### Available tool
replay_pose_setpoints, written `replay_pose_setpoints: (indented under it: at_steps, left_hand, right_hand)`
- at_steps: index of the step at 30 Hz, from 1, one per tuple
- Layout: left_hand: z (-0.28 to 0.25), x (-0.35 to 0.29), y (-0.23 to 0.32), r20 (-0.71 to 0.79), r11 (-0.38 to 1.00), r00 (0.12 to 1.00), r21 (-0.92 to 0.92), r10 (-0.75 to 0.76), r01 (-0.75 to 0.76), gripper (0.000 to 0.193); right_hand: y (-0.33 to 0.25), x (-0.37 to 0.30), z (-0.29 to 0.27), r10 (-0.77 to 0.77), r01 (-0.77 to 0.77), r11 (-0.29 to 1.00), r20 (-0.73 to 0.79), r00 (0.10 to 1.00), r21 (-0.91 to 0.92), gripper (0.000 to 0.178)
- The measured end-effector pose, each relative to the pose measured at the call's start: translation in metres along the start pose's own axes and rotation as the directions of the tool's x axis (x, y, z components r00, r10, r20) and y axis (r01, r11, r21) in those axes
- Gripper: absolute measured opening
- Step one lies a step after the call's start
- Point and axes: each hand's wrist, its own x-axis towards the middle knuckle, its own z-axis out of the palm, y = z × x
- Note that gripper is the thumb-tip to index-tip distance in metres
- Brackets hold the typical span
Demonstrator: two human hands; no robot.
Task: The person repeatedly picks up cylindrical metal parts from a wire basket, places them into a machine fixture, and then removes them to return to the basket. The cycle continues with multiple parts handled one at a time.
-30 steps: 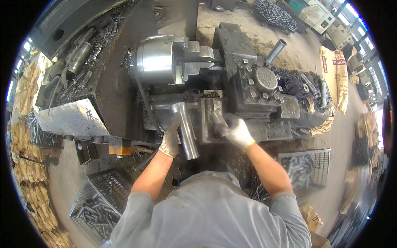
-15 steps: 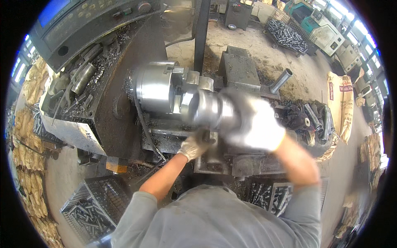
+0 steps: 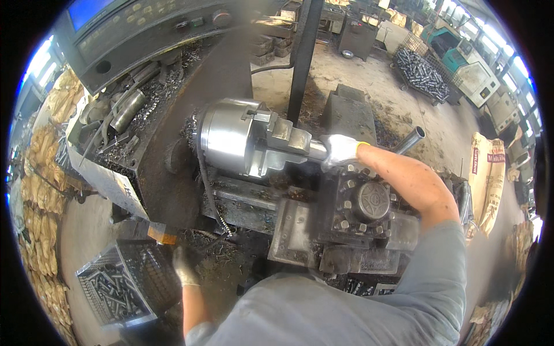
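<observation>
My right hand, in a white glove, is closed around a shiny round metal bar. The bar's left end sits at the stepped jaws of a large steel lathe chuck; how deep it goes between them is hidden. Just below this hand stands a dark tool post ringed with bolts. My left hand, gloved too, hangs low at the left, beside a black mesh crate of metal parts and beneath a small orange block. Its fingers are blurred and partly hidden.
A control panel overhangs the upper left, above a chip-strewn tray holding metal pieces. A dark upright post rises behind the chuck. A metal tube slants up beyond my right forearm. A paper sack stands at the right.
My left hand has moved from in front of the chuck down and left to beside the crate. My right hand, blurred before, has shifted up and left and now grips the bar at the jaws.
</observation>
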Motion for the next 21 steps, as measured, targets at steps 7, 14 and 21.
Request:
replay_pose_setpoints:
  at_steps: [7, 14, 21]
  left_hand:
    - [-0.037, 0.042, 0.050, 0.036, 0.951, 0.994, -0.288, -0.108, 0.114, 0.038]
    - [-0.049, 0.057, 0.058, 0.157, 0.969, 0.977, -0.177, -0.145, 0.172, 0.028]
    - [-0.045, 0.041, 0.054, -0.009, 0.736, 0.841, 0.489, 0.541, -0.468, 0.044]
  right_hand:
    - [0.017, 0.009, -0.010, -0.049, 0.057, 0.993, 0.076, 0.996, -0.105, 0.029]
    - [-0.017, 0.018, -0.004, -0.063, 0.096, 0.970, -0.146, 0.987, 0.225, 0.072]
    - [-0.047, -0.119, -0.016, 0.120, 0.059, 0.968, -0.659, 0.742, 0.243, 0.043]
